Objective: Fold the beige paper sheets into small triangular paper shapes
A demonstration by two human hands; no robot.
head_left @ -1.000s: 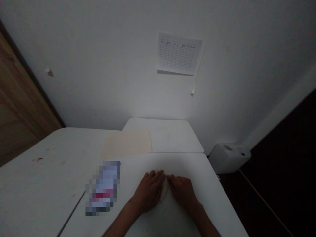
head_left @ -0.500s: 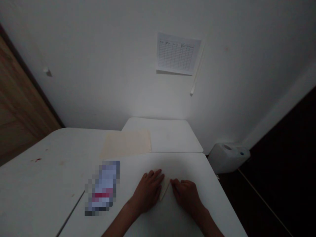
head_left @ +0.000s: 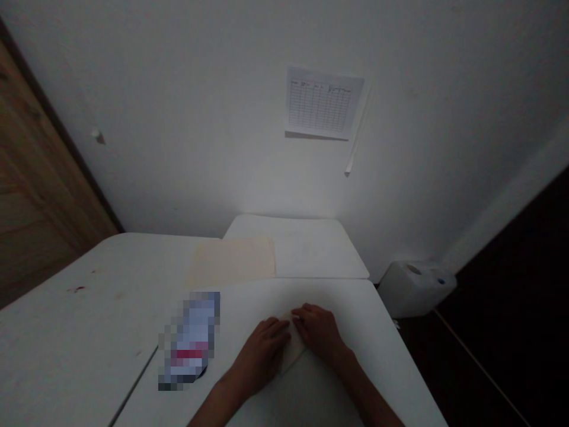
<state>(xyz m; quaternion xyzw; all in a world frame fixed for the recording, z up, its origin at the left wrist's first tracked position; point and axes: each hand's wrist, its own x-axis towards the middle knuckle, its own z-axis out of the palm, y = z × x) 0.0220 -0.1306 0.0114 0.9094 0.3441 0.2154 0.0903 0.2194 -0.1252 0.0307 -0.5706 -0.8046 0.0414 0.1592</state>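
A small folded cream sheet [head_left: 293, 351] lies on the white table in front of me; I cannot tell whether it is paper or cloth. My left hand [head_left: 262, 353] rests along its left side, fingers bent and close together, holding it against the table. At the top corner of the sheet, my right hand [head_left: 317, 332] has thumb and forefinger brought together on the edge. The fingertips of both hands nearly meet there. Part of the sheet is hidden under the fingers.
A larger flat cream sheet [head_left: 232, 260] lies at the table's back left. Left of my hands is a pixelated object [head_left: 193, 338]. A seam crosses the white tabletop [head_left: 75, 350]. A white plastic container [head_left: 411, 293] stands beyond the right edge; a printed page [head_left: 323, 104] hangs on the wall.
My right hand has moved up and left over the sheet's top corner. My left fingers are more bent and closer together. More of the folded sheet shows, and the view has shifted slightly.
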